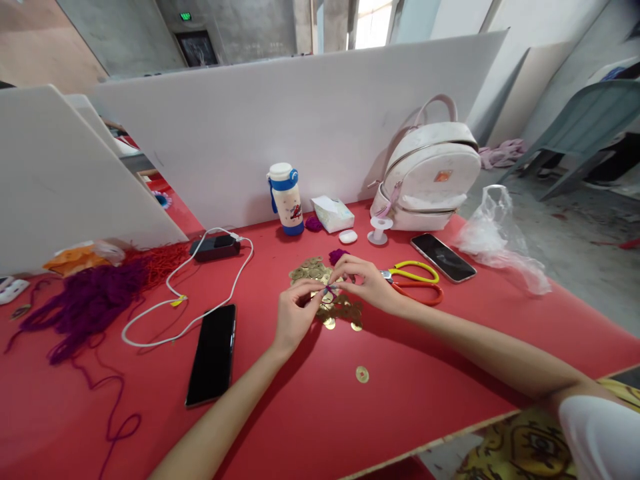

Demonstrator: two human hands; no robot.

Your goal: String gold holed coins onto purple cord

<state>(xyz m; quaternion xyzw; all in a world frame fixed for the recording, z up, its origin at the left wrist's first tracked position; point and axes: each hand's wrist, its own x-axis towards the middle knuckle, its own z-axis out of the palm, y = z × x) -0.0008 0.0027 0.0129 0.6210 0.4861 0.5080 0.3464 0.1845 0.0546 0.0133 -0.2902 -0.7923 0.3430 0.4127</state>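
Both my hands meet over a pile of brass coins [313, 271] on the red table [310, 413]. My left hand [295, 312] and my right hand [363, 280] are each closed in a pinch on a short piece of purple thread [327, 289] between them, just above the coins. A small ball of purple yarn [337, 255] lies right behind my right hand. One single coin [362, 374] lies apart, nearer to me. What else the fingers hold is too small to see.
Scissors with yellow and orange handles [417, 280] and a phone [443, 257] lie right of my hands. Another phone [213, 353], a white cable [200, 293] and purple yarn [85, 303] lie left. A bottle [286, 199], tissue pack [332, 213], spool [380, 230] and backpack [430, 173] stand behind.
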